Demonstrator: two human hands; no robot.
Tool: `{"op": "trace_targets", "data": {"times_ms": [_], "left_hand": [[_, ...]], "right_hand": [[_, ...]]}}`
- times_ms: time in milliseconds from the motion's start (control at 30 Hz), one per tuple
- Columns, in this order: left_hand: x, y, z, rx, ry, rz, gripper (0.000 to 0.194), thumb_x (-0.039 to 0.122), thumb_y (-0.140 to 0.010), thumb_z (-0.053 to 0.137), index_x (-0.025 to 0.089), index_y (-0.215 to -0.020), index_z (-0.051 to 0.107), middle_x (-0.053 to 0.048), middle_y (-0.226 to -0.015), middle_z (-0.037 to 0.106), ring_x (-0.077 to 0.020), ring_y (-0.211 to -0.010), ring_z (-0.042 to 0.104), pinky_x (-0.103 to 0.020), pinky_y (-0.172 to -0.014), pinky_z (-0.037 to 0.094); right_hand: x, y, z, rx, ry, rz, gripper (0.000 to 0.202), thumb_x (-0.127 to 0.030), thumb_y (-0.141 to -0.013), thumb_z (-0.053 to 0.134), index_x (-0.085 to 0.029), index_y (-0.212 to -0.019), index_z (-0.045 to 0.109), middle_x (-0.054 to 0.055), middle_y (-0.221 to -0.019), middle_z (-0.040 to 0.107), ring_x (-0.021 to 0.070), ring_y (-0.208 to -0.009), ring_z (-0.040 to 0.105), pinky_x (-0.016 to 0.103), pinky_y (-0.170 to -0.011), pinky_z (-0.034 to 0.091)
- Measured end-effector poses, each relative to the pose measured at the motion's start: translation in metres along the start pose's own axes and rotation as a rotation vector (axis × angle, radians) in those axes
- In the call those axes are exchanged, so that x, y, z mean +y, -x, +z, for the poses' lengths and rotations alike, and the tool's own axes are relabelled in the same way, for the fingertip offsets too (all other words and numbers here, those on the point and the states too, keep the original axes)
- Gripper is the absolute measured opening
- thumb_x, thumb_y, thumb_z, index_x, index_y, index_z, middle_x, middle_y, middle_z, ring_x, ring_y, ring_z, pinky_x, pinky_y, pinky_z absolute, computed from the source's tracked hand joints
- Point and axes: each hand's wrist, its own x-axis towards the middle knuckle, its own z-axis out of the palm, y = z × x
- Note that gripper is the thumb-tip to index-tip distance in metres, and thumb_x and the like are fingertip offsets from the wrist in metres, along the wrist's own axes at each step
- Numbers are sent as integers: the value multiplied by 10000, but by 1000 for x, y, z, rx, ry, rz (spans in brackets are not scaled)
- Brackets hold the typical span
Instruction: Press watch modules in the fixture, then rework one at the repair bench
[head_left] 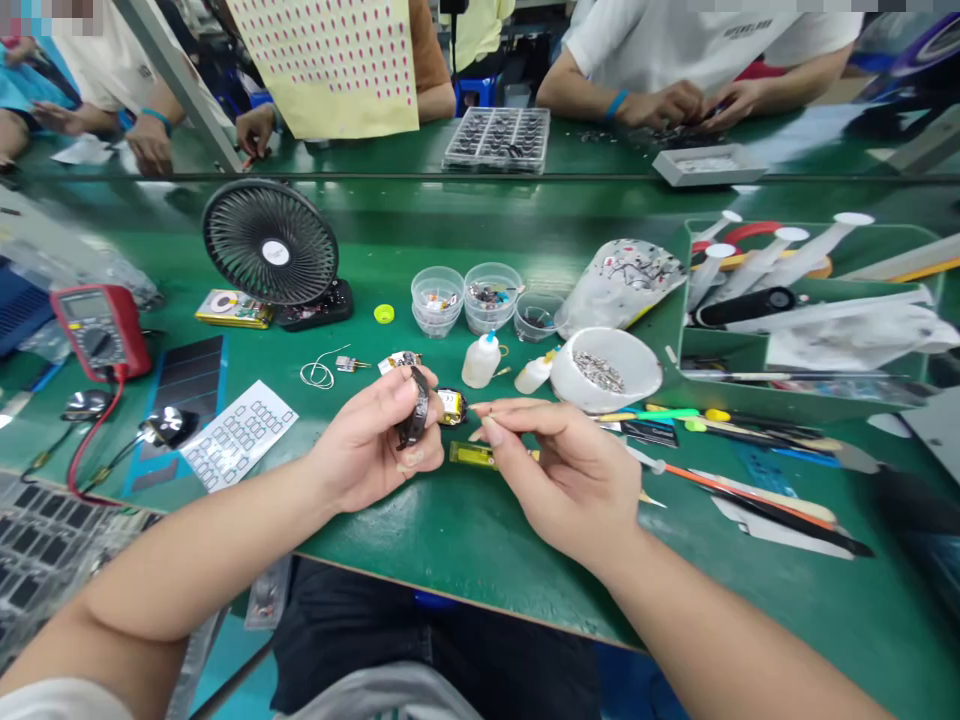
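My left hand [394,425] is closed round a small black casing [412,408], turned edge-on, that looks like a watch case. Just to its right, my right hand [566,455] pinches thumb against forefinger; whatever sits between the tips is too small to name. Behind the gap between both hands lies a small yellow-wrapped part [453,406] with dark edges. A transparent yellow strip-like piece [472,455] rests on the green bench beside my right fingertips. Two small white bottles [481,362] stand just beyond my hands.
A black fan [271,245] and red multimeter [101,335] stand left. Clear cups [437,300] with small parts are behind, near a white bowl [637,368] of metal bits. Tweezers and tools [757,495] lie right, below a green organizer [802,390]. Co-workers' hands [675,105] work opposite.
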Motion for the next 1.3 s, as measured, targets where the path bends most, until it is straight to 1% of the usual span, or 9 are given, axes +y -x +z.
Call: {"op": "trace_targets", "data": {"times_ms": [300, 500, 600, 700, 833, 967, 1133, 1233, 1300], "left_hand": [[1, -2, 1, 76, -51, 0, 438, 590, -899, 776, 238, -899, 516, 58, -764, 519, -41, -479, 359, -269, -518, 376], [3, -2, 2, 78, 171, -61, 453, 480, -828, 906, 212, -884, 546, 75, -741, 547, -23, -494, 446, -214, -543, 407], [1, -1, 1, 83, 136, -53, 481, 523, -823, 901, 214, -948, 556, 85, -755, 553, -27, -498, 472, -207, -540, 403], [1, 2, 1, 16, -145, 88, 503, 555, -833, 872, 226, -1035, 550, 77, -789, 574, -56, -537, 507, -218, -534, 397], [19, 9, 8, -186, -935, 345, 377, 434, -916, 805, 224, -1151, 599, -8, -971, 717, -152, -828, 682, -285, -746, 511], [40, 28, 11, -298, -1610, 270, 325, 511, -1019, 677, 241, -1194, 632, -40, -1119, 799, -238, -1017, 766, -327, -782, 529], [13, 62, -21, -58, -1856, 257, 344, 534, -984, 722, 230, -1133, 660, -3, -976, 810, -235, -925, 787, -326, -736, 563], [-16, 78, -43, 175, -1862, 307, 295, 483, -1018, 674, 194, -1074, 685, -67, -999, 778, -266, -945, 765, -383, -810, 588], [-32, 89, -49, 344, -1838, 366, 322, 466, -1046, 614, 171, -1150, 691, -137, -1118, 748, -310, -1010, 739, -453, -861, 591]], "right_hand": [[0, 1, -1, -38, 24, -7, 188, -100, -939, 746, -253, -1049, 741, 45, -1010, 846, 198, -913, 834, 301, -755, 682], [1, 3, 0, -47, 49, -35, 203, -82, -936, 742, -242, -1059, 732, 47, -1026, 840, 180, -905, 832, 277, -767, 681], [2, 2, 0, -58, 84, -71, 193, -85, -942, 734, -237, -1061, 720, 46, -1019, 840, 182, -913, 836, 283, -796, 689], [5, -4, -3, -117, 214, -226, 189, -85, -940, 735, -237, -1048, 710, 51, -1012, 849, 191, -904, 843, 294, -823, 698], [11, -16, -7, -182, 402, -441, 95, -143, -990, 682, -237, -999, 696, 66, -978, 851, 204, -852, 845, 290, -768, 699], [15, -24, -2, -224, 431, -492, 85, -172, -1009, 656, -239, -992, 707, 44, -931, 846, 198, -826, 840, 287, -770, 696], [15, -15, 17, -418, 414, -596, 120, -173, -1036, 631, -221, -997, 733, 39, -931, 845, 170, -802, 812, 289, -762, 667], [13, -5, 29, -562, 461, -702, 180, -158, -1061, 591, -203, -1028, 762, 50, -964, 852, 168, -811, 781, 309, -753, 637], [10, 3, 34, -592, 520, -768, 184, -153, -1059, 600, -185, -1035, 780, 67, -990, 856, 184, -809, 751, 335, -736, 610]]}}
